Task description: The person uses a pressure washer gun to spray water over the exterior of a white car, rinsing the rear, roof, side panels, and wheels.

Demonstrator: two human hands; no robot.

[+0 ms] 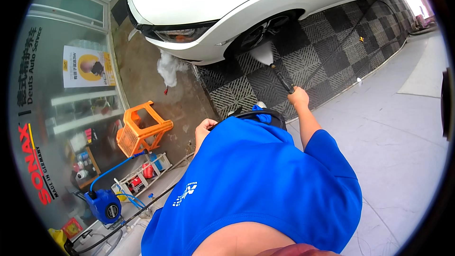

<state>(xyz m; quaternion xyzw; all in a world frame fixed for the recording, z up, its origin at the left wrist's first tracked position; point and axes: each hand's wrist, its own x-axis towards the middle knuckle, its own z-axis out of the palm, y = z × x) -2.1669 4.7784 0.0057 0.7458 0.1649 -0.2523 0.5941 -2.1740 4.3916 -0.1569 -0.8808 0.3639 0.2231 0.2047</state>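
Note:
My right hand point(299, 98) is closed around the grip of a black pressure-washer lance point(282, 78). A white fan of water spray point(263, 54) leaves its nozzle towards the front wheel point(263, 30) of a white car point(227, 3). My left hand point(205, 128) is beside my waist, against a dark strap or band; its fingers are partly hidden, and I cannot tell whether it grips anything. White foam point(168, 68) lies on the floor below the car's front bumper.
An orange plastic stool point(142, 128) stands at the left, near a rack point(142, 177) of bottles and a blue hose reel point(103, 206). A dark hose point(325, 58) runs across the grated floor tiles point(305, 64). Glass panels line the left side.

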